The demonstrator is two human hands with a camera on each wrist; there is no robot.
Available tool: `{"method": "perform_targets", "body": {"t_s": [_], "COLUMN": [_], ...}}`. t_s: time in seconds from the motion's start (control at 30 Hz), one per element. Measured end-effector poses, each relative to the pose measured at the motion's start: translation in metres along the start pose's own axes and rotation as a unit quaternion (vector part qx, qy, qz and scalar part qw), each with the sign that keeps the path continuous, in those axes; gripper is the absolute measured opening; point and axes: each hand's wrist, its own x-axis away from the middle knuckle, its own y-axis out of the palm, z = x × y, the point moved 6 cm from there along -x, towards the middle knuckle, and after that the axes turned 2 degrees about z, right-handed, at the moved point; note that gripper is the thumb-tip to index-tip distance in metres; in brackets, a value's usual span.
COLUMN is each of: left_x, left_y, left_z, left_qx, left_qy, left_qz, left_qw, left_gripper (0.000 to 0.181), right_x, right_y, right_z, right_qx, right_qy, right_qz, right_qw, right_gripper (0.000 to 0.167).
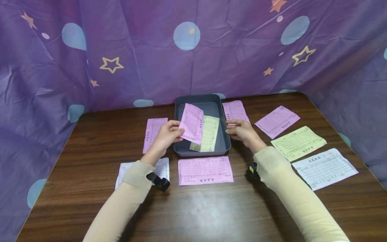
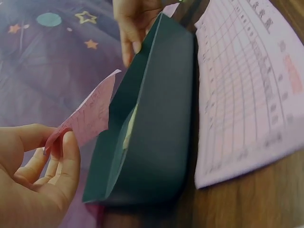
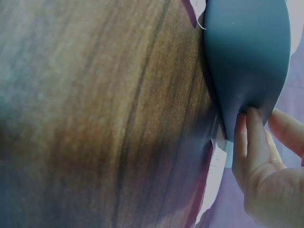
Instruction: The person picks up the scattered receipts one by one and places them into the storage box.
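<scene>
A pink printed slip (image 1: 192,123) is pinched between the thumb and fingers of my left hand (image 1: 167,135), tilted above a dark grey tray (image 1: 201,154). Inside the tray lies a yellow-green slip (image 1: 211,134), partly covered from view by the pink one. My right hand (image 1: 244,133) holds the tray's right side; in the right wrist view its fingers (image 3: 255,135) press the outer wall, with another digit at the rim. Another pink slip (image 1: 205,170) lies flat just in front of the tray.
Pink slips lie left (image 1: 153,132) and right (image 1: 235,110) of the tray. Farther right are a pink slip (image 1: 277,121), a yellow-green slip (image 1: 298,143) and a white slip (image 1: 326,168). White paper (image 1: 163,168) sits partly under my left forearm. A purple curtain (image 1: 145,40) hangs behind the wooden table (image 1: 90,158).
</scene>
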Motion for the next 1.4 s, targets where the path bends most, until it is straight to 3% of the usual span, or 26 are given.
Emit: {"method": "perform_targets", "body": {"t_s": [0.27, 0.5, 0.67, 0.83, 1.07, 1.4], "left_x": [-0.008, -0.011, -0.013, -0.015, -0.014, -0.016], "left_y": [0.023, 0.034, 0.036, 0.036, 0.035, 0.033], "left_z": [-0.010, -0.015, -0.019, -0.023, -0.021, -0.012], "left_qx": [0.004, -0.035, -0.068, -0.071, -0.106, -0.175], "left_qy": [0.001, 0.013, 0.021, 0.022, 0.030, 0.043], "left_qz": [0.007, 0.017, 0.021, 0.020, 0.015, 0.008], "left_qw": [1.0000, 0.9992, 0.9972, 0.9970, 0.9938, 0.9835], "left_gripper": [0.040, 0.044, 0.045, 0.043, 0.038, 0.040], "right_x": [0.001, 0.002, 0.003, 0.003, 0.003, 0.001], "right_y": [0.001, 0.001, 0.001, 0.000, 0.000, 0.001], "right_z": [0.000, 0.000, 0.001, 0.000, 0.002, -0.003], "right_qx": [-0.006, -0.004, 0.004, 0.007, 0.015, 0.006], "right_qy": [-0.001, 0.003, 0.010, 0.015, 0.016, 0.005], "right_qz": [-0.002, 0.000, 0.002, 0.006, 0.004, 0.003], "right_qw": [1.0000, 1.0000, 0.9999, 0.9998, 0.9998, 1.0000], "right_gripper": [0.055, 0.055, 0.056, 0.056, 0.056, 0.055]}}
